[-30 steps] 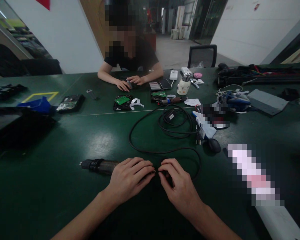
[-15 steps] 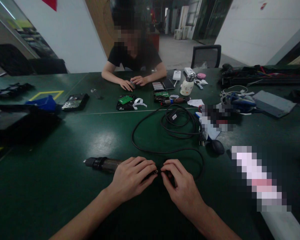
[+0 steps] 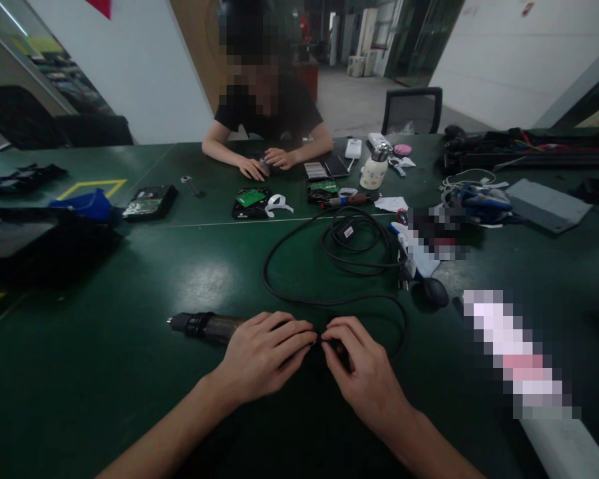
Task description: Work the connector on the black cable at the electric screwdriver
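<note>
Head: left grip (image 3: 262, 352) curled round tool (image 3: 199, 326), right grip (image 3: 364, 362) pinching cable (image 3: 265, 271).

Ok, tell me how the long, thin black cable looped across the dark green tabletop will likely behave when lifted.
The cable is probably floppy, given its loose, sweeping bends. It also crosses itself in loops, so it might snag.

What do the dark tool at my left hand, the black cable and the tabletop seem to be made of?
The dark tool: probably plastic, smooth, from the faint sheen; its tip glints like metal. The cable: likely rubber or soft plastic, matte black, since it bends in smooth loops. The tabletop: smooth, satin green with a soft glare; laminate or a mat, unclear.
</note>
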The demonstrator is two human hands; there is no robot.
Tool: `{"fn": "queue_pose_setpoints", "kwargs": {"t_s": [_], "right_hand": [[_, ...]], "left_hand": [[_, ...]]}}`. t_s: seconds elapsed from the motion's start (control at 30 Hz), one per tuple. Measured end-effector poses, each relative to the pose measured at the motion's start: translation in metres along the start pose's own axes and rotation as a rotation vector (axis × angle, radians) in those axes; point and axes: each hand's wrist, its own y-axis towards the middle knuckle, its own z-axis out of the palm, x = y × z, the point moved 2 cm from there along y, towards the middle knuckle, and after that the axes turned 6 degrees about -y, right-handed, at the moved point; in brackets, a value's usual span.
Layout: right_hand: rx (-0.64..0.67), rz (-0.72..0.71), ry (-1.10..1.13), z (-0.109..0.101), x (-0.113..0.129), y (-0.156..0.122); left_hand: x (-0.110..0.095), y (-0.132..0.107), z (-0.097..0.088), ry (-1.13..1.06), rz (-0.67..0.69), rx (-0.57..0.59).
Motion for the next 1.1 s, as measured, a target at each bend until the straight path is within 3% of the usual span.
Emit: {"fn": "queue_pose_setpoints", "kwargs": {"t_s": [0.2, 0.4, 0.6, 0.77, 0.93, 1.1], "right_hand": [[0.025, 0.018, 0.014, 0.0, -0.0002, -0.0009], [0.029, 0.019, 0.024, 0.0001, 0.0002, -0.0008], [0.009, -0.003, 0.016, 0.0009, -0.0013, -0.0007], [0.008, 0.001, 0.005, 0.0006, -0.001, -0.0005], [0.023, 0.005, 0.01, 0.0005, -0.0006, -0.0004], [0.02, -0.001, -0.002, -0.0001, -0.0009, -0.0004]], "left_hand": [[-0.0004, 0.0008, 0.0032, 0.032, -0.064, -0.044], [0.0, -0.0006, 0.0011, 0.018, 0.012, 0.008], [0.0013, -0.0006, 0.0024, 0.028, -0.051, -0.029], [-0.0004, -0.0004, 0.0008, -0.008, 0.001, 0.009], [-0.0001, 0.0004, 0.0011, 0.033, -0.075, -0.02], [-0.0007, -0.0001, 0.0012, -0.002, -0.011, 0.02]]}}
